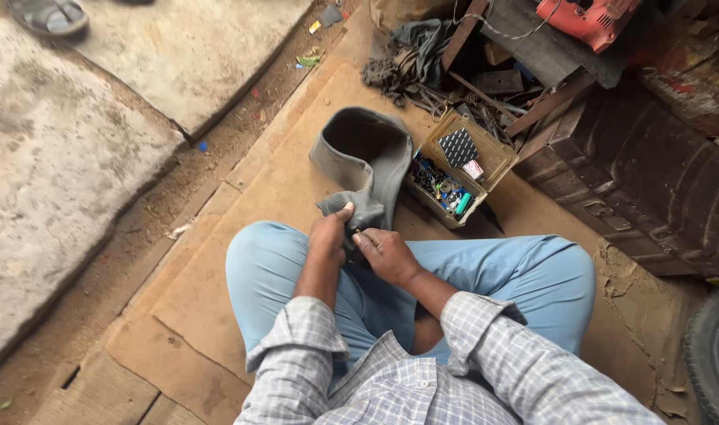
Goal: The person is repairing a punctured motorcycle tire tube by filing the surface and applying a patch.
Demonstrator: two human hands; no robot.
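Rubber inner tube (359,157), grey, slack, looped on brown board (281,189) ahead of crossed knees, beside open tray of small parts (462,169). Left hand (328,232) pinches its near end, thumb up. Right hand (387,253) closed on same end, fingers curled.

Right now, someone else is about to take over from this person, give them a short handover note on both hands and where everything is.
Left hand: pinching the near end of the grey rubber inner tube, thumb on top.
Right hand: closed on the same end of the tube, beside the left; a small dark tip shows between its fingers, too small to identify.
The tube loops away over the brown board in front of the crossed legs.
Open box of small parts sits just right of the tube.
Done or left: no visible patch or mark on the tube.
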